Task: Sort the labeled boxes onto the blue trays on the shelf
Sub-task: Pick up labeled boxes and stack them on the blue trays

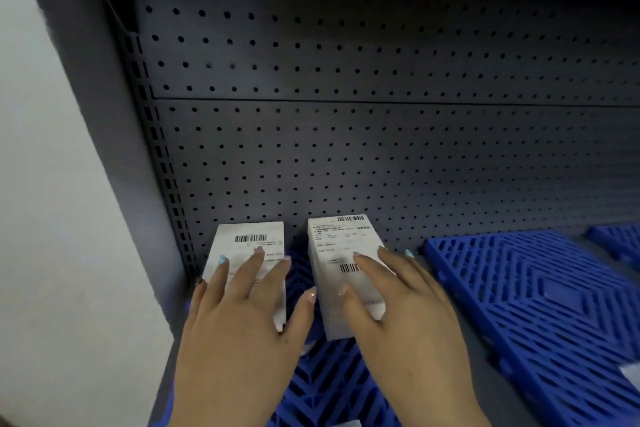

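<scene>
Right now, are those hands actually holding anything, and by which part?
Nothing is gripped: the left hand rests flat, fingers straight, on the labelled top of the left box, the right hand likewise on the right box.

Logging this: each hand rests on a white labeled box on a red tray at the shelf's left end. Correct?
No: the head view shows a blue tray, not red. The left hand rests on the left box, the right hand on the right box.

Two labeled boxes on a blue tray point(332, 381).
Left hand point(242, 315) rests flat on left box point(247, 246); right hand point(398, 309) on right box point(341, 243).
</scene>
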The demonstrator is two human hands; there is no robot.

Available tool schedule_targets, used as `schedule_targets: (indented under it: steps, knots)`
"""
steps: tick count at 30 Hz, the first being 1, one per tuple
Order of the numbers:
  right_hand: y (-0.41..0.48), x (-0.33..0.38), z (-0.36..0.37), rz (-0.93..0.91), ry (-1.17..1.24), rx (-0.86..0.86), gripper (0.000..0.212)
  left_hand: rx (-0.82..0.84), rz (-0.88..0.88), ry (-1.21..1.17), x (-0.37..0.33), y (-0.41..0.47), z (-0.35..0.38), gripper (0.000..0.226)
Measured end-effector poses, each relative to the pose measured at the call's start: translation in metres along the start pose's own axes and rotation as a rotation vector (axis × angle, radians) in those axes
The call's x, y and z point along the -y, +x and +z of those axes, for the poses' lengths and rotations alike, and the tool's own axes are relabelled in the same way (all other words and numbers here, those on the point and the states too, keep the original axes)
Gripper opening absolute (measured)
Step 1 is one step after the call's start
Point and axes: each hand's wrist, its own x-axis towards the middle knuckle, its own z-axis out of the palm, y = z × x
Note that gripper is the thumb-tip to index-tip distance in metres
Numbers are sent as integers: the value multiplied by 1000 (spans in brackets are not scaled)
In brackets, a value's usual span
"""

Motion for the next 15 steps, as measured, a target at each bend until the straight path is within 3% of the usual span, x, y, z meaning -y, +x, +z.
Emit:
schedule_targets:
  steps: [6, 15]
  knots:
    - [-41, -25, -14, 85, -4, -86, 59, 27, 174, -105, -28, -28, 5, 80]
    - [-113, -100, -74, 287, -22, -37, 49, 88, 324, -117, -101, -86, 28, 74]
